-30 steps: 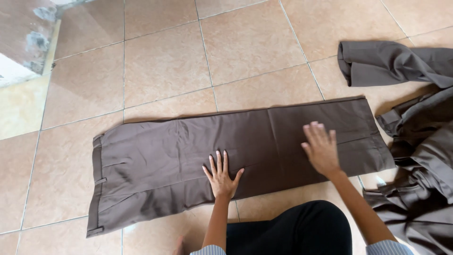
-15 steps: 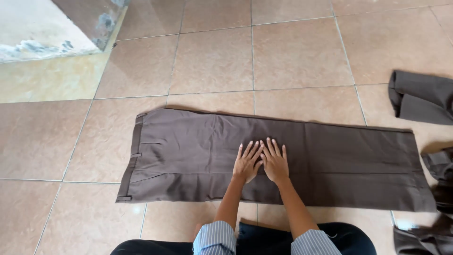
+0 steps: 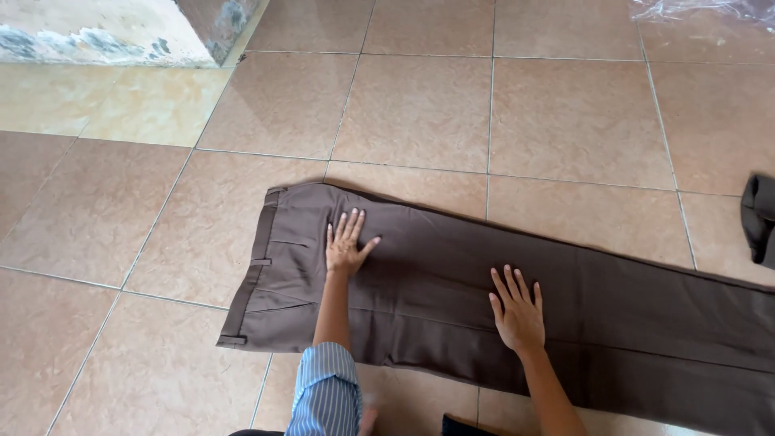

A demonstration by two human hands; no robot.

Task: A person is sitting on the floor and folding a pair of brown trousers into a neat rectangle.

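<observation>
A pair of brown trousers (image 3: 452, 274) lies flat on the tiled floor, folded lengthwise, with the waistband (image 3: 254, 266) at the left and the legs running off to the right edge. My left hand (image 3: 347, 242) rests palm down on the upper part near the waistband, fingers spread. My right hand (image 3: 517, 311) presses flat on the middle of the legs, fingers apart. A blue striped sleeve (image 3: 325, 396) covers my left forearm. Neither hand grips the cloth.
Beige floor tiles (image 3: 420, 105) surround the trousers. A worn wall base (image 3: 121, 32) stands at the top left. Another dark garment (image 3: 759, 218) shows at the right edge, and clear plastic (image 3: 710, 10) lies at the top right.
My hands were together at the middle of the trousers; now they are apart, the left toward the waistband, the right along the legs. The view has shifted left.
</observation>
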